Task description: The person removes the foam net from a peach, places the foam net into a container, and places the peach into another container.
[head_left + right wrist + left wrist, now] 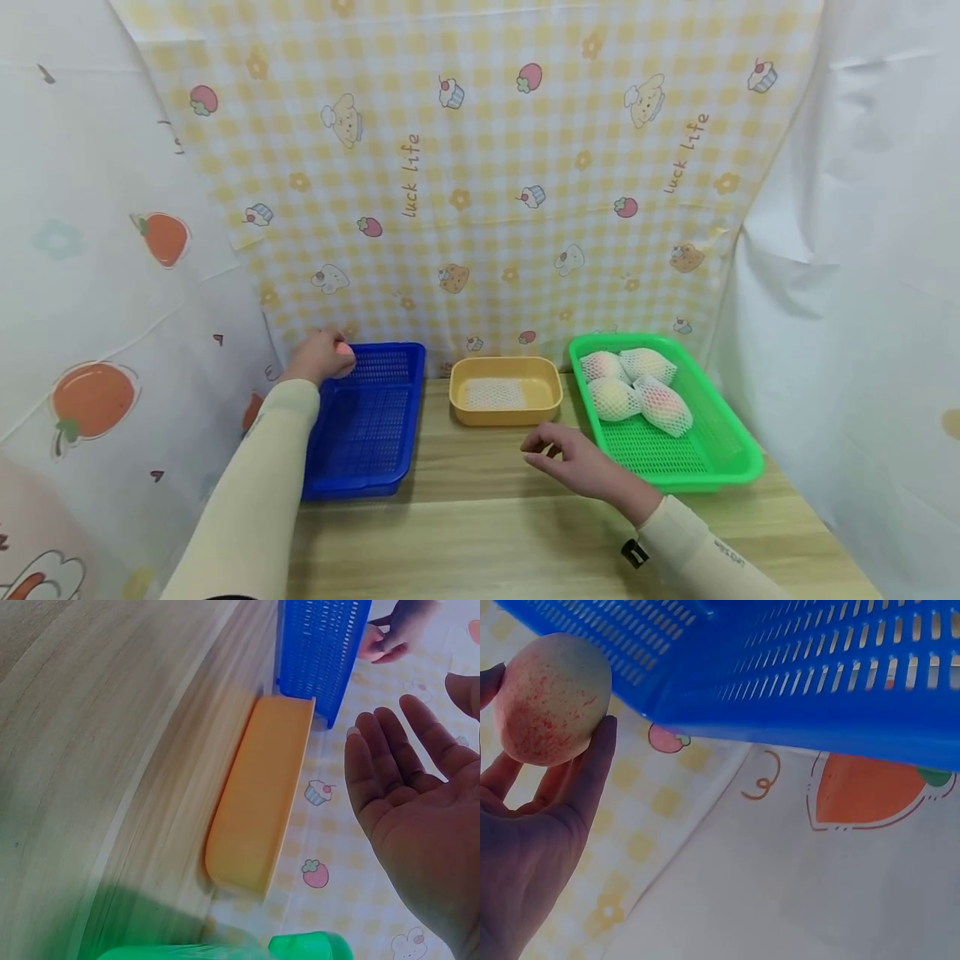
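A peach (553, 699), pale with red speckles, is gripped between the thumb and fingers of my left hand (318, 355). That hand is over the far left corner of the blue basket (360, 429), whose visible floor holds nothing. My right hand (573, 460) hovers above the table in front of the yellow tray (506, 419), fingers loosely bent and nothing in them. A white foam net (495, 393) lies flat inside that tray. To the right, several peaches in foam nets (613, 398) sit toward the back of the green basket (652, 457).
The three containers stand in a row on a wooden table (465, 542). Behind them hangs a yellow checked cloth (480, 167). White sheeting (862, 292) closes off the right side, and a printed sheet (112, 275) covers the left.
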{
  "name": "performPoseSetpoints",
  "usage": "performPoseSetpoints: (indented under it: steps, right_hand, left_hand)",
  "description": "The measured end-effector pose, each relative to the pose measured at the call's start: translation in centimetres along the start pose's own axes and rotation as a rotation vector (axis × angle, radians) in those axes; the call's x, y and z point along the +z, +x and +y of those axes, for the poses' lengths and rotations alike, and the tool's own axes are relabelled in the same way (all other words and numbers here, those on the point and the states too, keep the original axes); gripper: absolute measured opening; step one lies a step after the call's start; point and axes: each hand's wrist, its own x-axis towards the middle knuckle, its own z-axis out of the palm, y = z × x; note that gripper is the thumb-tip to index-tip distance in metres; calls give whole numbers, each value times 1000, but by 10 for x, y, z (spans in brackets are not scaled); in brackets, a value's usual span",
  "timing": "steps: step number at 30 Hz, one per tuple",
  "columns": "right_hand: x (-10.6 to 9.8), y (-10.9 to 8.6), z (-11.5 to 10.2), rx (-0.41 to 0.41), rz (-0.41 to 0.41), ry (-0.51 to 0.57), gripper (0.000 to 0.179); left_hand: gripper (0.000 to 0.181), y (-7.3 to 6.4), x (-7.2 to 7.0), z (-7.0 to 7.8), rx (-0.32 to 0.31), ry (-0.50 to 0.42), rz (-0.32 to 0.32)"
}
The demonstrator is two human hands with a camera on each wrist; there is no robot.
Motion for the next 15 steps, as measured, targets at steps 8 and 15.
performPoseSetpoints:
  steps: [8, 15]
  right_hand:
    - [-2, -4, 1, 5, 4, -34, 11]
    - [-2, -7, 3, 15, -5, -22, 10]
  left_hand:
    - [55, 6, 30, -11, -24, 5, 41]
    - [40, 6, 48, -24, -64, 1, -17]
